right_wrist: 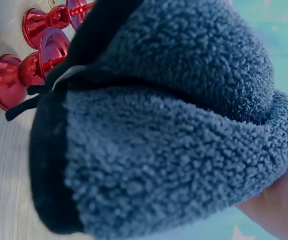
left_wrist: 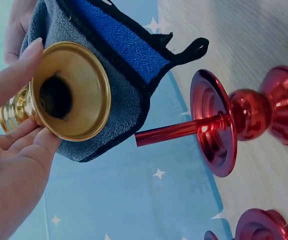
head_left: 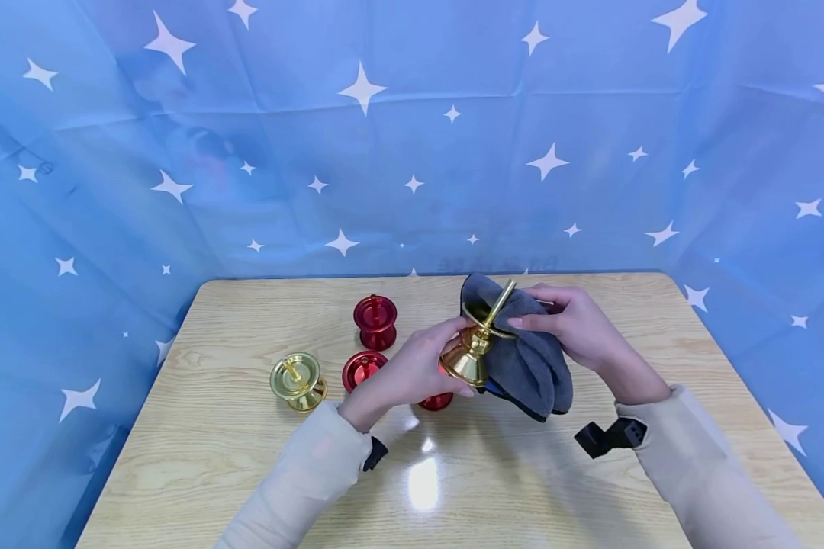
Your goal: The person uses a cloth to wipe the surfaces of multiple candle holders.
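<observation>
My left hand grips a shiny gold candlestick by its stem and base. It is held tilted, its thin rod pointing up and to the right. In the left wrist view, the hollow underside of the gold candlestick faces the camera. My right hand pinches a grey plush cloth with its thumb at the candlestick's dish. The cloth lies behind the candlestick and hangs down in folds. A black edge, a hanging loop and a blue patch show on the cloth. In the right wrist view, the cloth hides most of my right hand.
A second gold candlestick stands at the left of the wooden table. Red candlesticks stand between it and my hands: one at the back, another in front, and a third partly hidden under my left hand.
</observation>
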`<state>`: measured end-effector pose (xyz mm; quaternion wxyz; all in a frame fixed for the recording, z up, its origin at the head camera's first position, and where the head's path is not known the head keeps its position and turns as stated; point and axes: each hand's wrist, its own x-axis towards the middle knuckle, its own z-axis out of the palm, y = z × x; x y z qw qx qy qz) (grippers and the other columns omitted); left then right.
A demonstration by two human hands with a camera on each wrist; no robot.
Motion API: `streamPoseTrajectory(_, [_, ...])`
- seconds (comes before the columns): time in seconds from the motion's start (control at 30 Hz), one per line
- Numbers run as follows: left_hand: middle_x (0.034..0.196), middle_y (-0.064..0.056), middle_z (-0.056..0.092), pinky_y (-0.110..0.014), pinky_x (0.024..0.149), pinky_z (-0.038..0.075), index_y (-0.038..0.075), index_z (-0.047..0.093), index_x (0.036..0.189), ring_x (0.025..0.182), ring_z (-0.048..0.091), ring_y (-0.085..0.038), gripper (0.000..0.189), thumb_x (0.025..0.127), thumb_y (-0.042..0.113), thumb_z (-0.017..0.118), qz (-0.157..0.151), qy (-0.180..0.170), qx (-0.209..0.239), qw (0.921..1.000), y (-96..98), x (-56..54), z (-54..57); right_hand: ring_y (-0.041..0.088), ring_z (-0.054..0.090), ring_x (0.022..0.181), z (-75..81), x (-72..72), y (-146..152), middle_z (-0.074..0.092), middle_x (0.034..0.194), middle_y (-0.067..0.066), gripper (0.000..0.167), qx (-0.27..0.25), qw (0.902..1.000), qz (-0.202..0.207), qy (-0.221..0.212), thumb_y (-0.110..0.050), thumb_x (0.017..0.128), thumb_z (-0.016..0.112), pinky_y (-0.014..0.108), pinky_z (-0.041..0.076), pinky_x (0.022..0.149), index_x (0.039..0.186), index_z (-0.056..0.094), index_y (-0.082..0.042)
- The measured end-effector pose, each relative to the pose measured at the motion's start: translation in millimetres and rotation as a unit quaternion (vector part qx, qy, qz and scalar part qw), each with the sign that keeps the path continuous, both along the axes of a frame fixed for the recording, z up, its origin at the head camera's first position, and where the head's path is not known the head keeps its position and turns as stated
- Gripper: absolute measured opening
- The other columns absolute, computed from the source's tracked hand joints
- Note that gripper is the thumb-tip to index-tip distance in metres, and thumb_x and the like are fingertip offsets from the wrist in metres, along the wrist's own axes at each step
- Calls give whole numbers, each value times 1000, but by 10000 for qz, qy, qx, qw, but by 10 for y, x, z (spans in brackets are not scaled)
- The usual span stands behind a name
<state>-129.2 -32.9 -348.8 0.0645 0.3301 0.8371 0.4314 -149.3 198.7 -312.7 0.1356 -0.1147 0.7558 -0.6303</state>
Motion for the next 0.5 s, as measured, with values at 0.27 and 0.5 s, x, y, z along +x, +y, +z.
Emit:
streamPoseTrajectory(0.27, [127,-8,50,-19,87,45,5,43,131,113,52,-19,74,67,7,81,89,-544,503,9972,20,8,-3,18,64,88,5,2,39,62,106,4,40,210,9996,-132,154,-10,83,67,31,53,74,119,57,5])
streamPoseTrajectory(0.5, [129,-10,47,-25,86,47,4,41,133,114,52,-23,75,68,4,80,835,-1755,1538,9688,-52,-53,-7,7,60,94,46,107,231,60,112,-3,44,1280,9858,-741,795,-23,81,71,23,51,74,120,60,-6])
